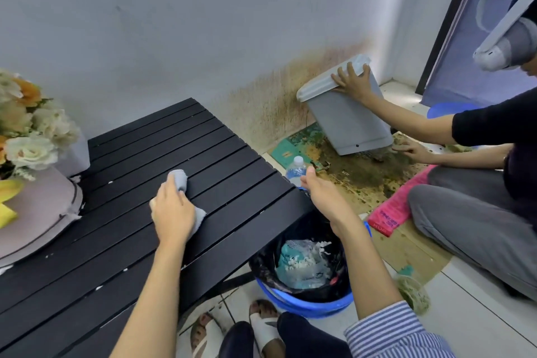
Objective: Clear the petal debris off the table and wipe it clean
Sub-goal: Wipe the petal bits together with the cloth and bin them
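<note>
Left hand point(171, 212) gripping a grey cloth point(178, 179), pressed on the black slatted table point(238, 183) mid-top. Right hand point(318, 195) at the table's right edge, fingers relaxed, holding nothing, above the blue bin point(305, 304). White petal bits point(98, 288) scattered between slats, more lying in the bin. Flowers point(26, 125) at far left.

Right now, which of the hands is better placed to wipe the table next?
Left. The left hand already presses the cloth on the black table. The right hand holds nothing, at the table's edge above the bin.
</note>
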A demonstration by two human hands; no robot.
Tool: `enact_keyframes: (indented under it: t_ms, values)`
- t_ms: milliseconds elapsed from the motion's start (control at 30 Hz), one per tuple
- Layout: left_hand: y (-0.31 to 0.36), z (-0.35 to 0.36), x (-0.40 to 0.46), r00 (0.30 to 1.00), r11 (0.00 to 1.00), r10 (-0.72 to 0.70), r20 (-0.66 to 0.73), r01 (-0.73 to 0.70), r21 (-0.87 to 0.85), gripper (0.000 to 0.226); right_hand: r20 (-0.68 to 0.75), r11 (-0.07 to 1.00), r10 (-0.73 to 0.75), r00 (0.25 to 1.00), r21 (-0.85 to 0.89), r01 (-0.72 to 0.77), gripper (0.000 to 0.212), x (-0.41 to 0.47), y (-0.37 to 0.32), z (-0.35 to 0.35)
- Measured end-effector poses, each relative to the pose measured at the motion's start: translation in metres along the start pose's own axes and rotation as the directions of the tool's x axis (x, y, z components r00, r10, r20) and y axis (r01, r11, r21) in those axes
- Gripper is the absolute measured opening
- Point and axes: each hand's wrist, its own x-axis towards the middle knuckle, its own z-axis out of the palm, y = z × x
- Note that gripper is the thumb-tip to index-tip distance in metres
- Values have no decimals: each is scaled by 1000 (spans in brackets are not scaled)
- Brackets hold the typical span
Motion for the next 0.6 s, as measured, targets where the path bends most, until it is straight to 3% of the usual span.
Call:
enact_keyframes:
  t_ms: [133,233,333,433,533,600]
  values:
    - [44,23,-27,968,977,177,178,-150,-153,40,17,1000,-16,1000,24,16,59,-3,-4,14]
    - [54,15,-43,930,950,191,314,-94,-299,49,38,992,-107,994,-56,109,47,-12,-8,35]
    - [30,-20,-47,968,907,48,246,61,-416,47,76,952,-215,974,-205,227,45,-15,-11,64]
    - [-12,-65,-42,989,930,-101,111,134,-341,37,114,872,-323,940,-351,342,61,-13,-21,105]
    - [-45,-96,-37,981,947,-186,53,194,-255,34,239,672,-337,911,-617,410,78,-14,-26,153]
    - [-56,-102,-38,981,967,-186,56,192,-165,34,242,529,-359,901,-743,410,65,-9,-22,167]
